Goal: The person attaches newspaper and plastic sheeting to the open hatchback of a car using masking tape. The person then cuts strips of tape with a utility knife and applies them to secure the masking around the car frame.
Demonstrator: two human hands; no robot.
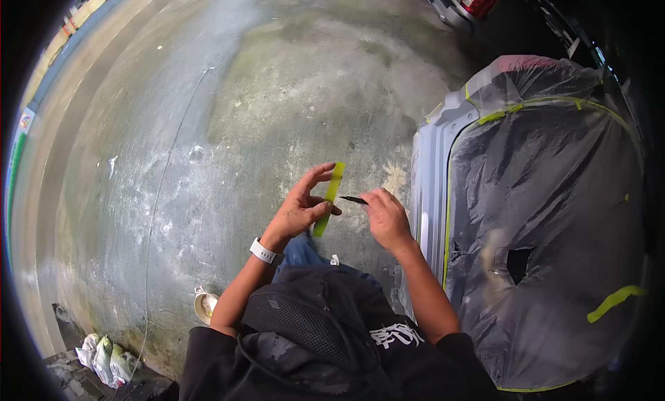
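A strip of yellow-green masking tape [331, 201] stands roughly upright in front of me, held at its side by the fingers and thumb of my left hand [305, 206]. On that wrist is a white watch [264, 251]. My right hand [385, 219] is closed around a slim black pointed tool [353, 199], a pen or a small knife; its kind is too small to tell. The tool's tip points left and lies close to the tape; whether they touch I cannot tell.
On the right stands a car body panel [438, 165] covered in plastic sheeting [547, 193] edged with yellow tape. A loose tape piece [615, 303] sticks to the sheeting. A cup-like container [206, 304] and several bags [104, 359] are lower left. Another vehicle [454, 6] is at the top right.
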